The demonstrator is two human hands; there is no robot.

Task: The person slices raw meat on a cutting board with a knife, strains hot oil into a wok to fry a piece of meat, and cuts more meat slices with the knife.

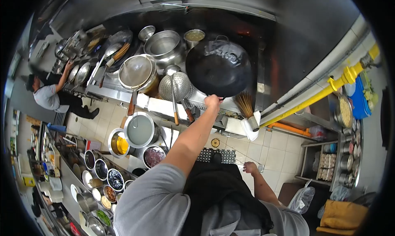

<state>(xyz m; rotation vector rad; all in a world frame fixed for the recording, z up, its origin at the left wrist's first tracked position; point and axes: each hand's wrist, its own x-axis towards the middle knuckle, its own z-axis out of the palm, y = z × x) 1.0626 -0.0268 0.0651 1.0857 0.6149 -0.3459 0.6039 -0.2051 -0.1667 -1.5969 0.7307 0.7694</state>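
At the near rim of a large black wok (220, 71), my left hand (212, 101) is closed around its handle. The wok sits tilted on the stove, and its dark inside has a shiny patch near the far rim. My right hand (250, 167) hangs low over the tiled floor, fingers loosely bent and apart, with nothing visible in it. A bamboo brush (245, 106) lies right of the wok beside a white cloth (252, 133). Left of the wok are a perforated skimmer (166, 86) and a steel ladle (172, 71).
Pots (162, 45), a mesh strainer (135, 72) and a pot of cloudy liquid (140, 131) stand left. Ingredient bowls (115, 179) line the lower left. A yellow pipe (312, 104) runs along the right. Another person (47, 97) works at the far left.
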